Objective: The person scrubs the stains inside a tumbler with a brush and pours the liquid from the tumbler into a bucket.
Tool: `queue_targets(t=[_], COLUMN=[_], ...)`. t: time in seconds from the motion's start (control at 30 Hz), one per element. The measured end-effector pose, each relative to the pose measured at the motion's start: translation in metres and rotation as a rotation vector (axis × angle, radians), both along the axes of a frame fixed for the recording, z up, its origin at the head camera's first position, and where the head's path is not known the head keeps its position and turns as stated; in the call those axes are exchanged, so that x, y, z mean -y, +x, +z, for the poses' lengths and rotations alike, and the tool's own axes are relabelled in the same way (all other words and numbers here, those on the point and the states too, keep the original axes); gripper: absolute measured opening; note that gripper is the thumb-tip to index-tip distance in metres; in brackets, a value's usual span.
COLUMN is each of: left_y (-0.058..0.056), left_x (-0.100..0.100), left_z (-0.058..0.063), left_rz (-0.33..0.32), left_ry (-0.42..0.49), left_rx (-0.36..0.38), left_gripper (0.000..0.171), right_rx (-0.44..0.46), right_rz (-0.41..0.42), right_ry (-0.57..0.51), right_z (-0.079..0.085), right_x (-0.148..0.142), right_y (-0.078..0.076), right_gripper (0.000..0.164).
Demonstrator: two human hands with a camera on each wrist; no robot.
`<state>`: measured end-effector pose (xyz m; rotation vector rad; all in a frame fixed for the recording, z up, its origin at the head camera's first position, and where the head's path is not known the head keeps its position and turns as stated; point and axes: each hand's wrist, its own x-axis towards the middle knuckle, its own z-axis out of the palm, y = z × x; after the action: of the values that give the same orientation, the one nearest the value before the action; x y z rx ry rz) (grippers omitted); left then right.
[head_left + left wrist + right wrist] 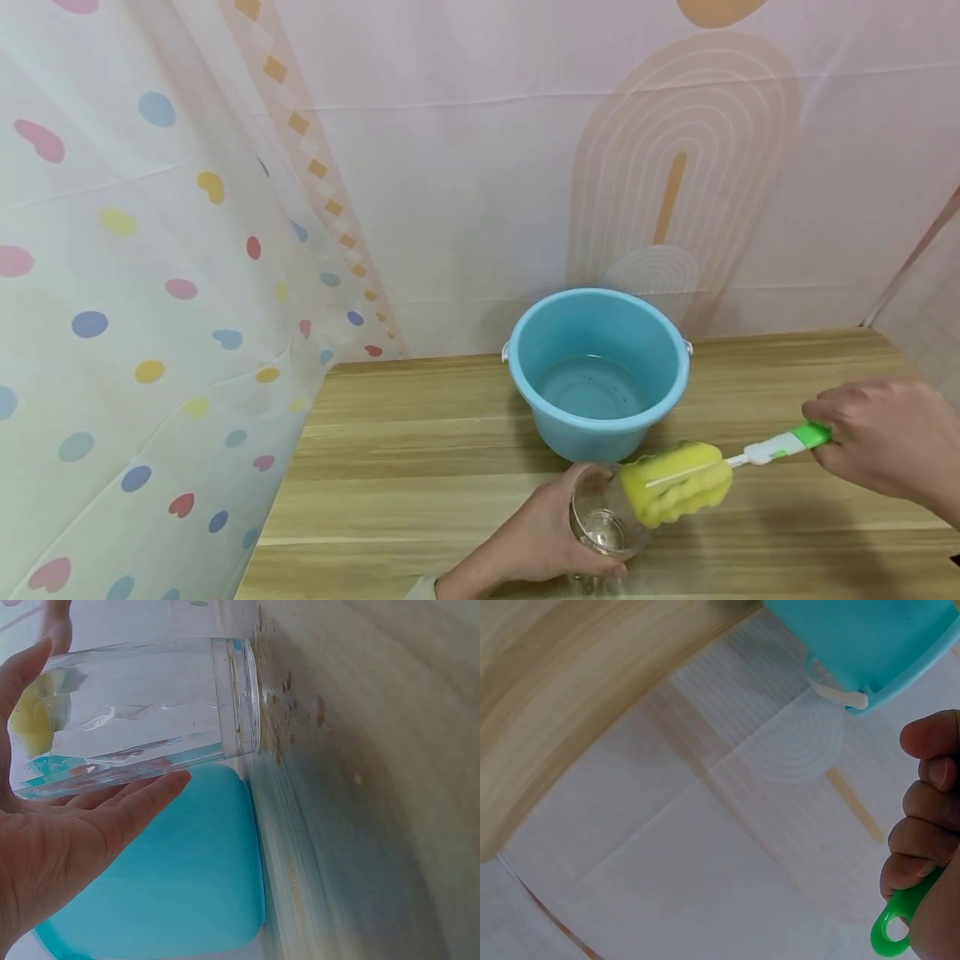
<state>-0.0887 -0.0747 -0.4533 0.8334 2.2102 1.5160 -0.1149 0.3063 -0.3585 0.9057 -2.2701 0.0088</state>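
My left hand (547,529) grips a clear glass cup (150,712) around its side, with the thumb and fingers on opposite walls. The cup stands upright, its base at or just above the wooden table, and water drops show by its base. My right hand (885,437) has its fingers wrapped round the green and white handle of a sponge bottle brush (780,446). The brush's yellow sponge head (678,483) is at the cup's mouth, on the right side of its rim. In the right wrist view the handle's green looped end (891,937) sticks out below the fist.
A light blue bucket (600,423) with some water in it stands behind the cup on the wooden table (390,467). Its white handle (836,694) hangs at the side. Patterned cloth (450,208) covers the back and left side.
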Motion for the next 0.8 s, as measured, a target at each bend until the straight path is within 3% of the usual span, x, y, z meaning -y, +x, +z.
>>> queue_targets(t=[0.5, 0.8], left_y=[0.0, 0.0], left_x=[0.0, 0.001], left_z=[0.0, -0.001], left_rz=[0.005, 0.001], left_ry=[-0.014, -0.015], left_rx=[-0.01, -0.024], left_gripper=[0.086, 0.085], right_rx=[0.062, 0.232], right_rz=[-0.103, -0.312], right_ry=[-0.129, -0.156], right_z=[-0.033, -0.045], right_x=[-0.01, -0.02], right_y=[0.011, 0.022], right_gripper=[0.031, 0.036])
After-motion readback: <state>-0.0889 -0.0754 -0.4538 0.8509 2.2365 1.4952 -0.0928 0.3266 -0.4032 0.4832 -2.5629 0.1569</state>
